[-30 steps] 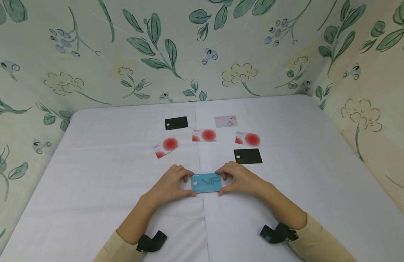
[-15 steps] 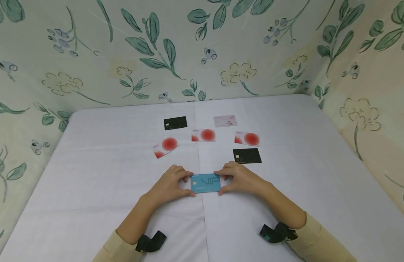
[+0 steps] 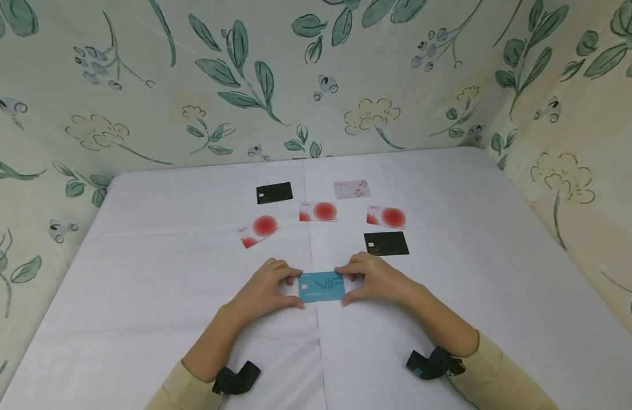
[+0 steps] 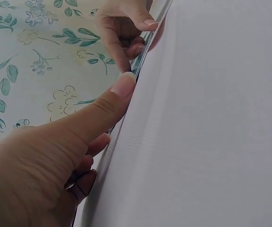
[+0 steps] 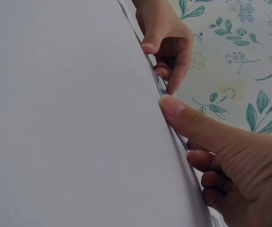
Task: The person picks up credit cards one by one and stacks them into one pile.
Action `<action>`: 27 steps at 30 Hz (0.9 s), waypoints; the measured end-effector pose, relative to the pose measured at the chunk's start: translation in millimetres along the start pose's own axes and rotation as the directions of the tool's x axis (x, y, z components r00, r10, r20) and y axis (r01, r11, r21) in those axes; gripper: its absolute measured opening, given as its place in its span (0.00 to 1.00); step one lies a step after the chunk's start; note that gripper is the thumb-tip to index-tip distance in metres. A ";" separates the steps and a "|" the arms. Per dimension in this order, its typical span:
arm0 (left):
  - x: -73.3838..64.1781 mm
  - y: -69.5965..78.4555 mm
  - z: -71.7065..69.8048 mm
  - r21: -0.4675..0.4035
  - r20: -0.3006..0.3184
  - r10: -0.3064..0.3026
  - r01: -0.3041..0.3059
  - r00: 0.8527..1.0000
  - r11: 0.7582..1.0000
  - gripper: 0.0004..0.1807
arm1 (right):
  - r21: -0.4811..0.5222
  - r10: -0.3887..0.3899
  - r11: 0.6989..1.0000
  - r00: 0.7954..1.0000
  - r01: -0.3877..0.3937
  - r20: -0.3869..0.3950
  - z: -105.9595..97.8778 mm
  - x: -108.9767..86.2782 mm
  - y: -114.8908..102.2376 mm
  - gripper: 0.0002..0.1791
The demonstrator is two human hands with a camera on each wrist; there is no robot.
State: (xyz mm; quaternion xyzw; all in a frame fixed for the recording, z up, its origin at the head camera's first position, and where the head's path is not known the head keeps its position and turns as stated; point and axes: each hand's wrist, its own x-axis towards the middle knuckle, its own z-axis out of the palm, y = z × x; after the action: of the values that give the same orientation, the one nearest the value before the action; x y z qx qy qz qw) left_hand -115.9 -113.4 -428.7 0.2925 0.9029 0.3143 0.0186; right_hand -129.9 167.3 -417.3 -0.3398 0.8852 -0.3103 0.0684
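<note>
A blue VIP card with a chip lies face up near the middle of the white table, in the head view. My left hand holds its left end, with the index finger at the upper corner and the thumb at the lower one. At the right end my right hand grips the card the same way. Both wrist views look almost flat along the tabletop, so only a thin blue sliver of card shows between the fingers. In the left wrist view the left thumb is close up.
Beyond the hands lie a black VIP card, a second black card by the right knuckles, a pink card, and red-and-white cards. A floral curtain hangs behind the white tablecloth.
The view has shifted very slightly. Both hands keep their hold on the blue card, and the other cards lie where they were.
</note>
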 end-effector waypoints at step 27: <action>2.7 5.7 -4.4 -0.075 -0.090 -0.047 0.040 0.995 0.996 0.41 | 0.018 -0.029 0.999 0.995 0.030 -0.093 -11.5 1.2 -2.3 0.37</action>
State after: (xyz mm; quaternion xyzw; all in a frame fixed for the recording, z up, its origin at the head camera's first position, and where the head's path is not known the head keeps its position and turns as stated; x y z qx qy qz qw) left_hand -116.2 -110.8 -421.4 0.2574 0.8968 0.3599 -0.0051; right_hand -133.4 170.9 -406.6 -0.3374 0.8793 -0.3353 0.0258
